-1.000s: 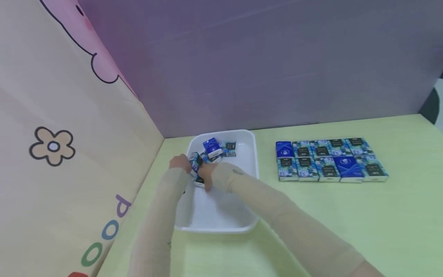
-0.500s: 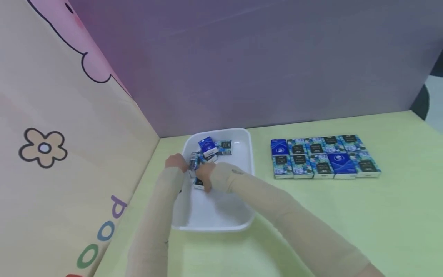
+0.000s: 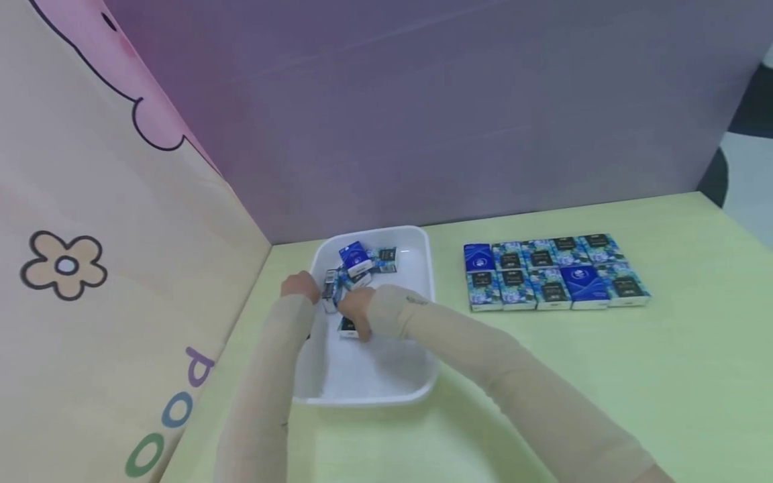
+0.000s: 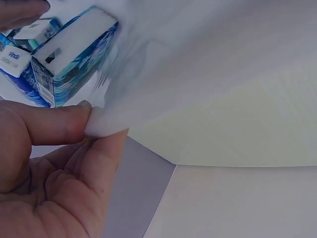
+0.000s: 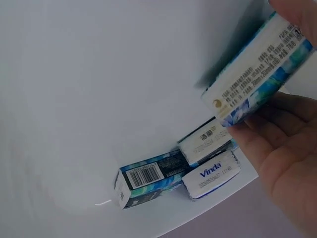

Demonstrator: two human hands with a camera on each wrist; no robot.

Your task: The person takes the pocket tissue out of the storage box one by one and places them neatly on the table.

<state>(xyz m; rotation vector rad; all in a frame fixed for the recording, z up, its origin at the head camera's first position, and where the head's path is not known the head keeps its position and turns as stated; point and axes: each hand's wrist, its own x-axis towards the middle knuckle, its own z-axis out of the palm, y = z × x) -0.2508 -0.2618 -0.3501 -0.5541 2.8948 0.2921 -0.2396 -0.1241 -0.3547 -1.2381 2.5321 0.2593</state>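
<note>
A white plastic tub (image 3: 374,392) holds several small blue and floral packs of pocket tissues. My left hand (image 3: 300,287) is at its left side; the left wrist view shows thumb and finger pinching the rim (image 4: 106,121). Inside the tub, my right hand (image 3: 357,308) grips a floral tissue pack (image 5: 260,74) between thumb and fingers. Another floral pack (image 3: 329,292) stands on edge by the left wall. Behind it are a plain blue pack (image 3: 355,258) and a floral pack (image 3: 384,259). The right hand hides part of the pile.
To the tub's right, two rows of tissue packs (image 3: 552,285) lie side by side on the light green table (image 3: 543,382). A grey-purple panel (image 3: 423,121) rises behind. A printed wall (image 3: 139,268) borders the left.
The floral pack between the hands has come down from a tilt and stands nearer the left wall. The head view has shifted slightly right. Both hands keep nearly the same places.
</note>
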